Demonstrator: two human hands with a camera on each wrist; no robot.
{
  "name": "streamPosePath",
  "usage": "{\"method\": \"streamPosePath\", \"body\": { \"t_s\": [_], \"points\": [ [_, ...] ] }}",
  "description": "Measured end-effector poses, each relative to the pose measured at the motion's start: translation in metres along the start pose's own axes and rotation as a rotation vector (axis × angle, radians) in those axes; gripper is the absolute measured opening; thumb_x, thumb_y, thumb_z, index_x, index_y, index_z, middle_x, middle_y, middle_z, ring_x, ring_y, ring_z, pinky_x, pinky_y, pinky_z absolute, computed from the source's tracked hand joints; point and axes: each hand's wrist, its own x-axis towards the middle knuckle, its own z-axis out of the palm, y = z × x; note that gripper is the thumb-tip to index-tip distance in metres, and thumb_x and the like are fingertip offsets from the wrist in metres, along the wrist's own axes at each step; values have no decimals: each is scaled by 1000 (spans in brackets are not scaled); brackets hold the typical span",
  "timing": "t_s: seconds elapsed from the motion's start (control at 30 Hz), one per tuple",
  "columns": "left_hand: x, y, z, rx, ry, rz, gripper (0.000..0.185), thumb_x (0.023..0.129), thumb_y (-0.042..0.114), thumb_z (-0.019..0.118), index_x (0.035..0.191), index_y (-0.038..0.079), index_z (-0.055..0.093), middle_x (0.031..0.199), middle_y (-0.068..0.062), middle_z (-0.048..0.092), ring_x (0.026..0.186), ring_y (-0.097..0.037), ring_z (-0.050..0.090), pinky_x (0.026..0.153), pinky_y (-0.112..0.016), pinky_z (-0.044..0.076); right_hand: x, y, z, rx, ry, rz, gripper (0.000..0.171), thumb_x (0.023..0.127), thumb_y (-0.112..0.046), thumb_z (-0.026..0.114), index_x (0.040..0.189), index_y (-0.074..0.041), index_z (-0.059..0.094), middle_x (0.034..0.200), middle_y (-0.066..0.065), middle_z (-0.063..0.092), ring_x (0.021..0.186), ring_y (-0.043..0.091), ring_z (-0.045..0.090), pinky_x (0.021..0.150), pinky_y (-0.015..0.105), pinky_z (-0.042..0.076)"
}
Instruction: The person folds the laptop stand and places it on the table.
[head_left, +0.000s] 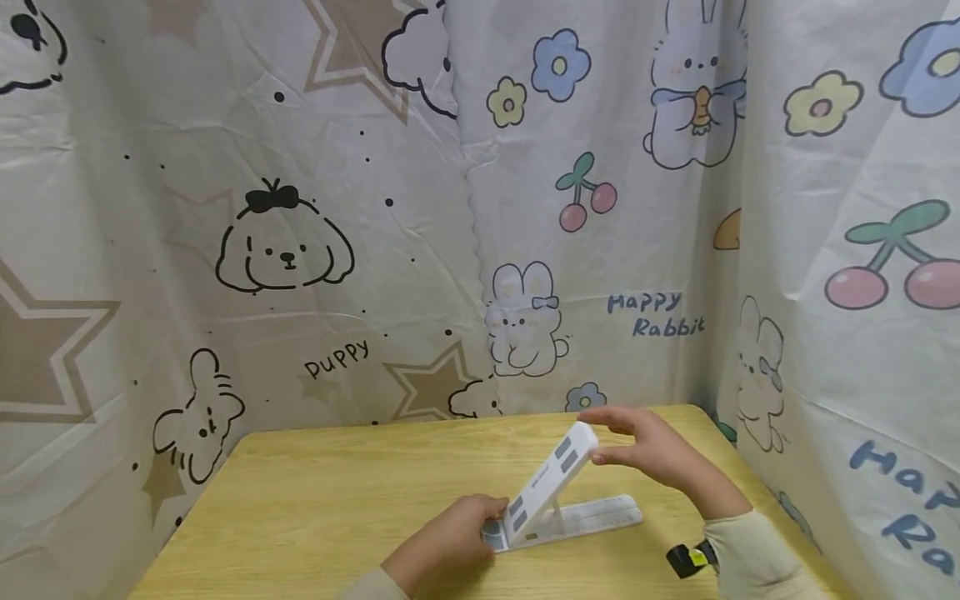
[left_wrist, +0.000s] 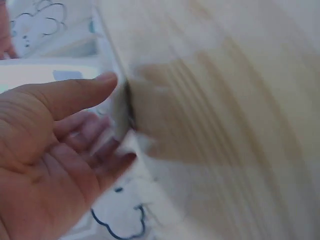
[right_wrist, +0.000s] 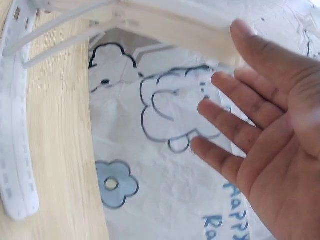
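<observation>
A white folding stand (head_left: 543, 482) is seen at the lower middle of the frame, set on the table (head_left: 337, 483) and spread into a slanted V. Its low end is pinched between the thumb and fingers of the left hand (head_left: 459, 530). The right hand (head_left: 648, 447) is spread loosely about the top of the raised panel; how firmly it is touched cannot be told.

For this step, the base (head_left: 600, 515) should probably be pressed flat, so that no sliding is caused. The raised panel is best moved slowly and evenly, since the thin rods (right_wrist: 60, 26) may be bent if it is twisted. Fingertips should be kept out of the fold.

The stand looks smooth and hard, like plastic, with long flat pieces and rounded corners. Grey patches (head_left: 570, 461) are set on the panel. The table is marked with pale wood grain. The cloth (head_left: 412, 250) behind is wrinkled and printed with puppies, rabbits and flowers.
</observation>
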Motion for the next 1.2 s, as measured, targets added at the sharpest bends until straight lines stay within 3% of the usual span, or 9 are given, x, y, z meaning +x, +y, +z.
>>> {"method": "streamPosePath", "body": {
  "t_s": [0.13,0.3,0.4,0.53,0.63,0.77,0.93,1.03,1.2],
  "points": [
    [3,23,-2,-36,78,-7,84,77,22,91,149,3,51,144,-13,59,128,-27,59,108,-44,52,-7,26,-4,-33,-15,5,66,87,-40,81,145,-19,58,149,8,57,137,39,51,113,61,42],
    [14,55,-17,-168,244,12,82,85,37,85,154,13,47,153,-10,52,137,-34,52,110,-57,47,-13,61,3,-21,-62,72,70,88,-41,79,148,-14,55,152,16,52,139,47,46,113,68,37],
    [24,74,-24,-220,313,47,83,86,46,81,155,16,45,153,-6,52,138,-31,51,112,-55,46,-17,80,10,9,-95,89,67,88,-36,80,146,-12,56,152,18,52,140,49,43,113,71,34],
    [38,96,-30,-315,318,72,87,86,52,79,157,15,43,152,-4,53,136,-30,54,108,-50,51,-23,100,18,60,-152,113,66,88,-27,81,146,-7,56,155,20,48,144,53,35,113,76,27],
    [47,108,-31,-351,324,70,83,86,47,81,154,15,46,150,-3,56,132,-28,58,102,-43,55,-29,110,25,113,-211,145,71,85,-23,83,147,-4,54,159,21,41,147,55,25,114,78,19],
    [56,118,-28,-344,360,60,70,87,35,83,147,12,56,141,-2,63,120,-18,63,96,-31,58,-36,119,32,142,-280,189,78,81,-21,85,148,-3,52,165,19,30,152,53,10,117,75,7],
    [59,122,-25,-366,369,37,60,88,27,82,142,10,60,134,-3,66,109,-13,66,90,-28,59,-42,128,37,81,-304,168,65,82,-22,82,141,-6,61,165,18,32,152,54,6,115,77,-4],
    [59,123,-25,-368,377,30,58,89,25,82,141,11,61,134,-4,66,112,-16,66,92,-31,59,-42,131,37,59,-300,149,55,85,-20,80,136,-7,65,163,17,37,152,54,8,115,78,-4],
    [60,123,-25,-316,388,62,55,90,23,80,141,11,61,135,-3,66,118,-15,64,97,-29,58,-41,129,38,55,-289,156,48,84,-17,81,130,-11,70,159,13,45,152,52,14,116,77,6]
  ]
}}
